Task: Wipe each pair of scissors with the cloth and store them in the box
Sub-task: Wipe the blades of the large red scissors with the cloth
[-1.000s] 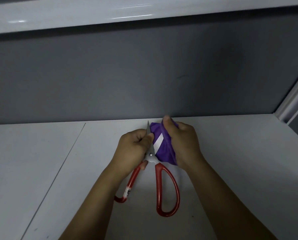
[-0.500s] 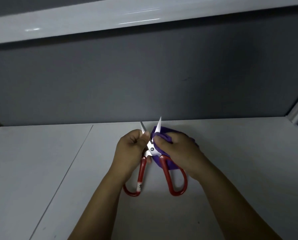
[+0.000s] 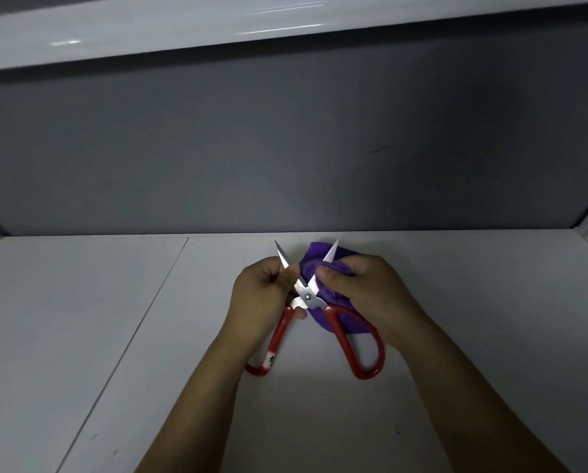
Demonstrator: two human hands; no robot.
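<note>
Scissors (image 3: 307, 297) now spread open, tips toward 12; my left hand (image 3: 263, 302) pinches one blade; right hand (image 3: 364, 291) pinches cloth (image 3: 314, 268) round the other; wiping likely midway.

Scissors (image 3: 314, 302): blades (image 3: 330, 256) bare metal, bright, smooth, mirror-like glare; pivot rivet (image 3: 307, 297) duller grey metal. Handles (image 3: 343, 339) red, smooth, slight sheen, plastic-looking coating. Label (image 3: 271, 360) on left handle: white, matt, paper-like, dark marks on it. Cloth (image 3: 333, 295) against right blade: purple fabric, soft, matt, creased. Worktop (image 3: 115, 302) under scissors: white, smooth, matt, few dark specks, thin seam line. Panel (image 3: 285, 148) behind scissors: grey, matt, faint scuff. Shelf (image 3: 149, 25) above scissors: white, glossy, streaked highlights.
</note>
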